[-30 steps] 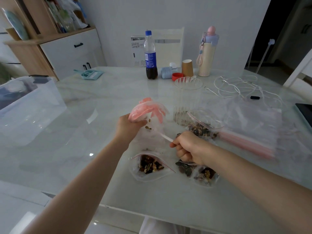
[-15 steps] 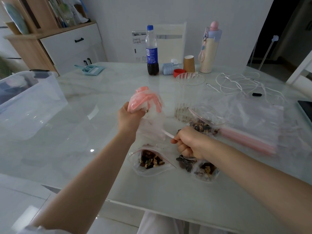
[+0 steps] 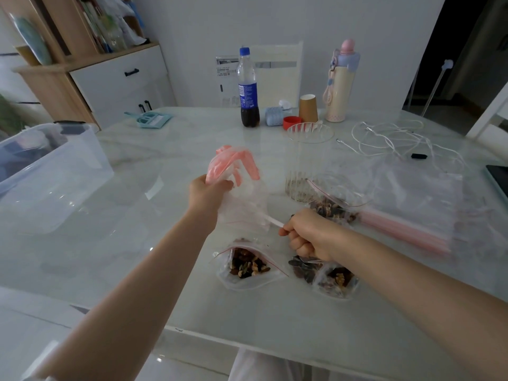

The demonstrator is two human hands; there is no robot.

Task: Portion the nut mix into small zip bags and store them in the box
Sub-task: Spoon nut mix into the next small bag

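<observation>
Gripping a bunched stack of empty zip bags [image 3: 236, 171] above the table [image 3: 154, 243], the left hand [image 3: 209, 196] kept its fingers curled round them while the right hand [image 3: 308, 235], just beside and nearer the person, pinched a white strip [image 3: 270, 220] running slantwise from that stack. Three filled bags [image 3: 248, 266] lay below the hands, the clear box [image 3: 49, 166] well apart to the left. Writing on the cola bottle [image 3: 248, 89] was too small to read.
</observation>
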